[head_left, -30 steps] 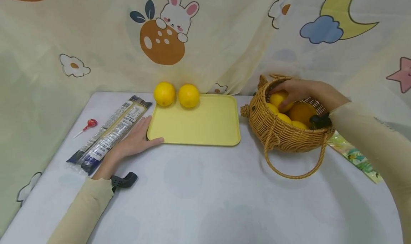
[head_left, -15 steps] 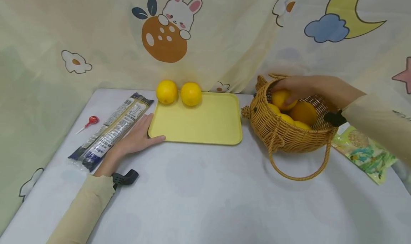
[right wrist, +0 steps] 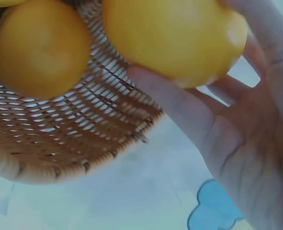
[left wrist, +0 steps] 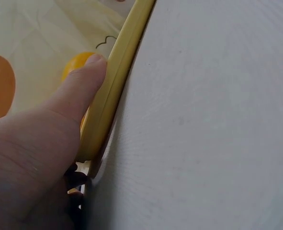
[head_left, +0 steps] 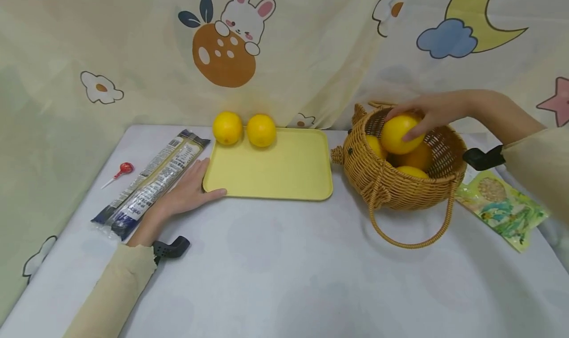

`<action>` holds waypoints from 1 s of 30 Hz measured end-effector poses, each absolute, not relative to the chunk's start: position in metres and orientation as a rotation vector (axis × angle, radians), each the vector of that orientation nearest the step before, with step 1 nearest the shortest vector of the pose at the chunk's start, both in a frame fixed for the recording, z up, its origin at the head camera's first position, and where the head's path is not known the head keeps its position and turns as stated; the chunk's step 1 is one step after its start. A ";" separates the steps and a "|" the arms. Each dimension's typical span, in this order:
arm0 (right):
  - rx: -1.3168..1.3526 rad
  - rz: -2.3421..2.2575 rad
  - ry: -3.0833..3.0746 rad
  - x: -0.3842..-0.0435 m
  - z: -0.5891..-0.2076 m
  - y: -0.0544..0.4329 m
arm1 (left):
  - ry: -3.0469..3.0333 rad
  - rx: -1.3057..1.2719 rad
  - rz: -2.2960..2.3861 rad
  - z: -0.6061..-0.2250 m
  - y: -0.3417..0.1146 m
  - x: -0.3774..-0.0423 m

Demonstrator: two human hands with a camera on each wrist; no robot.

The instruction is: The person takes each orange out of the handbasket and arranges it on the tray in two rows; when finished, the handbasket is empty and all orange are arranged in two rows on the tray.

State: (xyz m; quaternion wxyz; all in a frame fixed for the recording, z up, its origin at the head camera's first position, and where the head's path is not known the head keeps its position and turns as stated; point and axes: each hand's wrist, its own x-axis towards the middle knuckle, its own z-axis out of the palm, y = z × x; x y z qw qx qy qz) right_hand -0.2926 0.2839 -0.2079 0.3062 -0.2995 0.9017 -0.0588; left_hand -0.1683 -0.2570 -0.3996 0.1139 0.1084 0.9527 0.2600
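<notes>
In the head view my right hand (head_left: 437,111) grips a yellow-orange orange (head_left: 400,134) at the mouth of a pig-shaped wicker basket (head_left: 400,192). The right wrist view shows the thumb (right wrist: 175,103) against this fruit's underside, above the basket's interior. More oranges lie inside, one of them a deeper orange fruit (right wrist: 40,48). My left hand (head_left: 188,192) rests at the near left corner of a yellow tray (head_left: 275,172), fingers extended along its side. Its thumb (left wrist: 86,81) lies against the tray's rim. Two oranges (head_left: 261,130) sit side by side at the tray's far left.
Left of the tray lie two long printed packets (head_left: 153,185) and a red lollipop (head_left: 124,169). A green printed packet (head_left: 502,207) lies right of the basket. The basket's handle (head_left: 413,245) hangs toward the front. A patterned curtain (head_left: 320,56) stands behind the table.
My right hand has risen inside the basket, lifting an orange up to the rim. The left hand stays at the tray's corner.
</notes>
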 end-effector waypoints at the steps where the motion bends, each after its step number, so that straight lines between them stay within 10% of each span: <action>1: -0.785 -0.174 2.393 -0.292 -0.205 0.285 | 2.792 0.316 0.759 -0.399 -0.257 -0.168; 14: -0.685 -0.455 2.536 -0.300 -0.164 0.275 | 2.792 0.303 0.761 -0.394 -0.261 -0.166; 30: -0.824 -0.689 2.279 -0.342 -0.200 0.123 | 2.793 0.336 0.788 -0.396 -0.258 -0.167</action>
